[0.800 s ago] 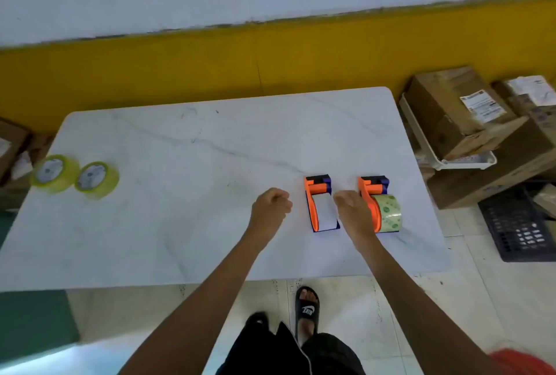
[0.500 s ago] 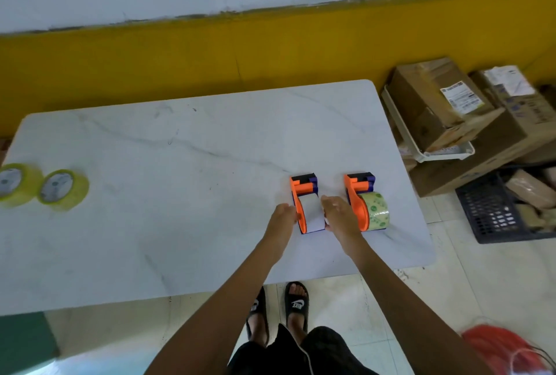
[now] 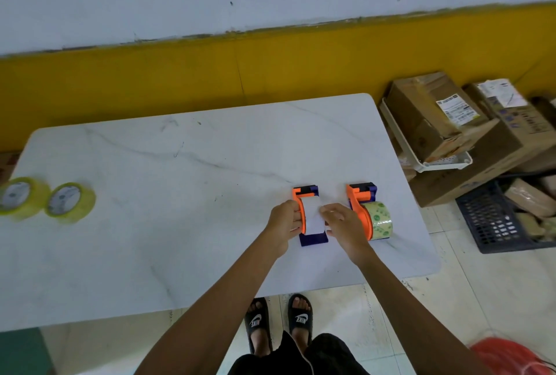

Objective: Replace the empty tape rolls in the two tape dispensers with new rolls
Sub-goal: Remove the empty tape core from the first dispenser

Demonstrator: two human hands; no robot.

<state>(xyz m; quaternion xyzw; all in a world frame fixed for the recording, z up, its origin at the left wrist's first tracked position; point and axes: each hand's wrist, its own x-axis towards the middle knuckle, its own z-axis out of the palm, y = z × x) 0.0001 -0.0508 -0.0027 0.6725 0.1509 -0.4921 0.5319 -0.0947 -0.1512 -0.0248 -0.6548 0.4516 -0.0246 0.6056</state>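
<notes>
Two orange and blue tape dispensers stand side by side on the white marble table (image 3: 180, 239). The left dispenser (image 3: 307, 194) carries a white empty roll (image 3: 311, 212). My left hand (image 3: 282, 221) grips that dispenser's orange side. From the other side my right hand (image 3: 340, 224) has its fingers on the white roll. The right dispenser (image 3: 359, 194) holds a yellowish clear roll (image 3: 379, 219) and nobody touches it. Two new yellow tape rolls, one (image 3: 70, 201) beside the other (image 3: 19, 197), lie flat at the table's far left edge.
Cardboard boxes (image 3: 436, 122) and a white tray (image 3: 439, 162) are piled on the floor right of the table. A dark crate (image 3: 493, 218) sits below them. A red object (image 3: 511, 356) lies at the bottom right. My sandalled feet (image 3: 279, 320) stand at the table's near edge.
My left hand has moved right from the bare table onto the left dispenser. My right hand shifted left from between the dispensers onto the white roll.
</notes>
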